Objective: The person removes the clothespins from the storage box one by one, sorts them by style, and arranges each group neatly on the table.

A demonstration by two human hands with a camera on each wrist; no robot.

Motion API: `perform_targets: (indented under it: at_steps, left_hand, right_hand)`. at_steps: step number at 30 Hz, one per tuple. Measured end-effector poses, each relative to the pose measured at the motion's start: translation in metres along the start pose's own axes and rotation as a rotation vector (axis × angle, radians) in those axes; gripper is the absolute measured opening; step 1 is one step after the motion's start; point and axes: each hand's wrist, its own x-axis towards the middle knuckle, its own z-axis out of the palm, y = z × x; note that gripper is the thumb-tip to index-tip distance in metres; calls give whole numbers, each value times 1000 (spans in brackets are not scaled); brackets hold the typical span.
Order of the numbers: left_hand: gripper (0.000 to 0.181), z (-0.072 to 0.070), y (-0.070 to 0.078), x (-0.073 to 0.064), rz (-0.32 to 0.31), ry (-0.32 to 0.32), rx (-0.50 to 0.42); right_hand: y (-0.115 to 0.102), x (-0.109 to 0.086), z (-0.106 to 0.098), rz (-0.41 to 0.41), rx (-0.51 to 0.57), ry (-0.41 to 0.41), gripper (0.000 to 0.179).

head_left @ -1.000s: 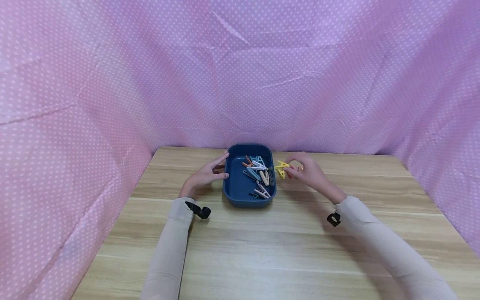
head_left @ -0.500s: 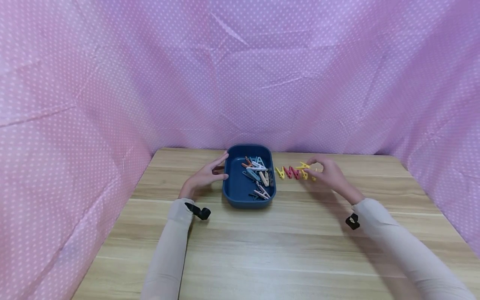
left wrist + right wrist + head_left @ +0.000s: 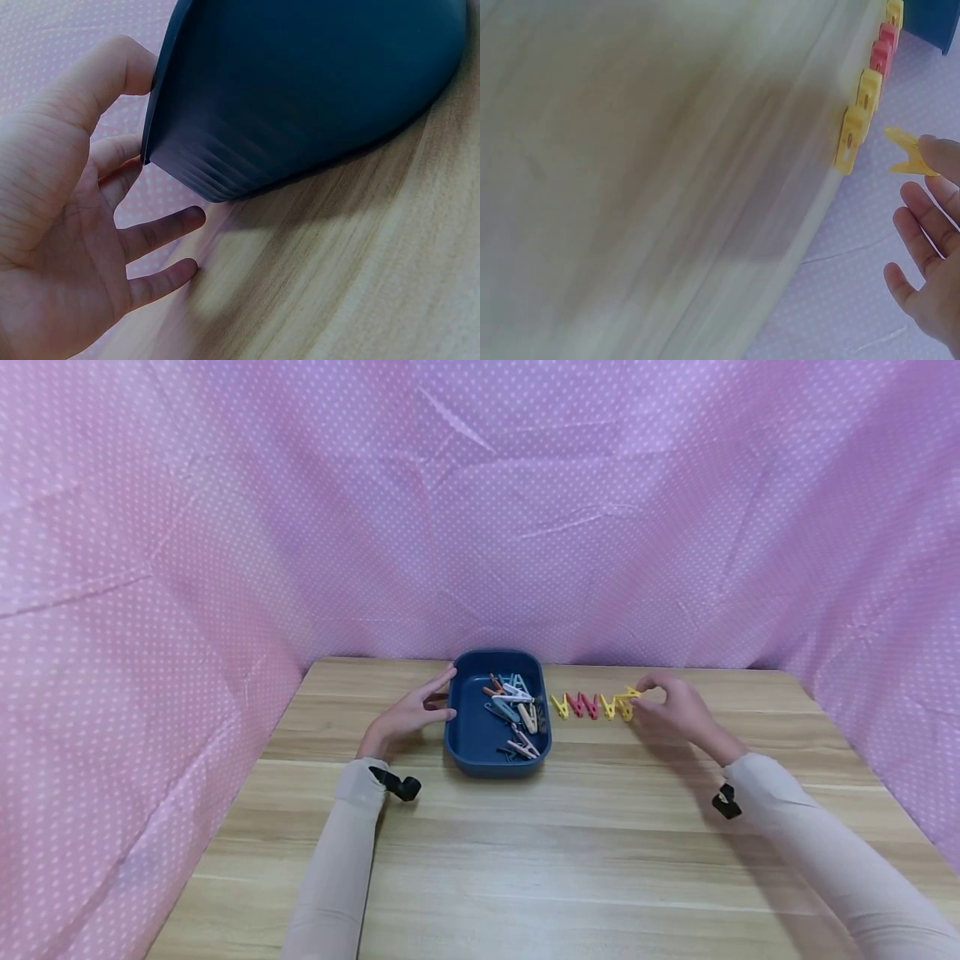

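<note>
My right hand (image 3: 681,712) pinches a yellow clothespin (image 3: 910,154) between thumb and finger, its other fingers spread. The clothespin is close above the right end of a row of clothespins standing on the table. That row runs from a yellow clothespin (image 3: 560,707) beside the bin through two red clothespins (image 3: 881,57) to two more yellow clothespins (image 3: 850,141). My left hand (image 3: 407,712) rests with extended fingers and thumb against the left rim of a dark blue plastic bin (image 3: 498,769). Inside the bin lie several mixed clothespins (image 3: 529,717), heaped toward its right side.
The wood-grain table (image 3: 487,868) extends to both sides and toward me. Behind its far edge hangs a pink polka-dot cloth (image 3: 480,527), which also drapes at left and right. A black wrist strap (image 3: 405,788) sits on the left sleeve.
My right hand has carried the yellow clothespin rightward, from beside the bin along the row to its far right end. My left hand has stayed at the bin.
</note>
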Motion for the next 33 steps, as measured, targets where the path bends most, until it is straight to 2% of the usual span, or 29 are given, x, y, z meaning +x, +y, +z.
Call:
perform_targets:
  at_steps: [11, 26, 33]
  left_hand:
    - [81, -1, -1, 0, -17, 7, -9]
    - [81, 1, -1, 0, -40, 7, -8]
    - [82, 0, -1, 1, -32, 4, -14]
  right_hand:
    - [8, -3, -7, 50, 13, 8, 20]
    - [20, -14, -12, 198, -4, -16, 22]
    - [27, -16, -9, 219, 11, -46, 22]
